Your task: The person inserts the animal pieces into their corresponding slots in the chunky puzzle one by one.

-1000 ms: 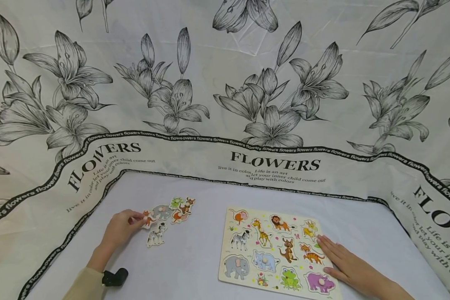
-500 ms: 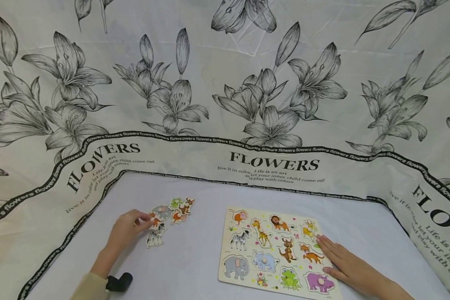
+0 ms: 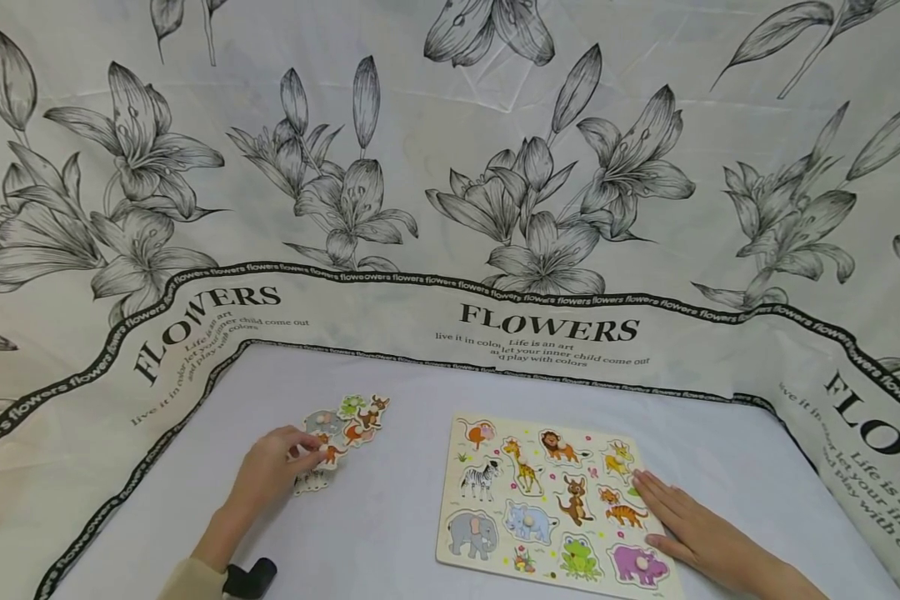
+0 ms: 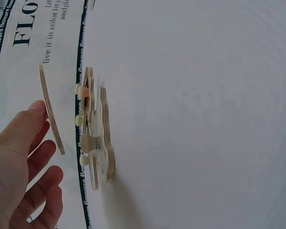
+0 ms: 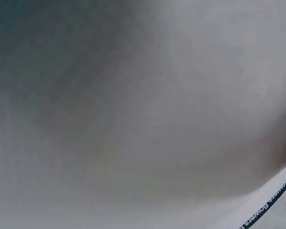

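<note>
My left hand pinches an orange animal puzzle piece between thumb and fingers. In the left wrist view the held piece shows edge-on, raised apart from the pile. Below it in the head view lies a zebra piece, partly covered by the hand. Just beyond are a grey elephant piece, a green frog piece, a brown kangaroo piece and another orange piece. My right hand rests with straight fingers on the right edge of a wooden animal puzzle board.
A white cloth with a black printed border covers the table. Behind it hangs fabric with flower drawings and lettering. Small knobs stick up from the piled pieces. The right wrist view is mostly blurred white cloth.
My left hand has drawn the orange piece away from the elephant piece, rightward and slightly nearer, over the zebra piece. The right hand and the board have stayed put.
</note>
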Motion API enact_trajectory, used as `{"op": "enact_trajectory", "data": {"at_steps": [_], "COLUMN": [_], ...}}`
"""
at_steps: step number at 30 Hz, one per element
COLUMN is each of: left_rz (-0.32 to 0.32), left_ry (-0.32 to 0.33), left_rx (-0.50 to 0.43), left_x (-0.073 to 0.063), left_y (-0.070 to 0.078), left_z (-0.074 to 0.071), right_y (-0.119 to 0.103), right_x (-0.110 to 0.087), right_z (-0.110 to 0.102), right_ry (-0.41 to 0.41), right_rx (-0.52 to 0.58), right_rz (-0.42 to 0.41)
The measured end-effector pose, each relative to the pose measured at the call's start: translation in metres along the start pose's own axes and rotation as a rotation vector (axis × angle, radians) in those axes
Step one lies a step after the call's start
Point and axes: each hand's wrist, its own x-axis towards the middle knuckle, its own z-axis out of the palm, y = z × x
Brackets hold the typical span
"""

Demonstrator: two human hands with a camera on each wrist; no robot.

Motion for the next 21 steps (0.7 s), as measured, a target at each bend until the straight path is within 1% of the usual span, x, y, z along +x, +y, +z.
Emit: {"op": "enact_trajectory", "data": {"at_steps": [7,14,21], "left_rz": [0.07,0.094,0.138], "left_ry": [0.003,-0.002,0.032], "left_rx": [0.02,0.003,-0.013], "left_x": [0.002,0.006,0.008], "left_y": [0.015,0.027,0.036], "left_z": [0.001,0.005,0.013], "right_y": [-0.001,-0.001,-0.001], "right_x": [0.0,-0.002,0.0], "right_z": [-0.002,-0.001,-0.001], "right_ry": [-0.012,-0.012,0.003], "right_rx": [0.018,0.033,0.031], "right_rz": [0.012,0.029,0.019]}}
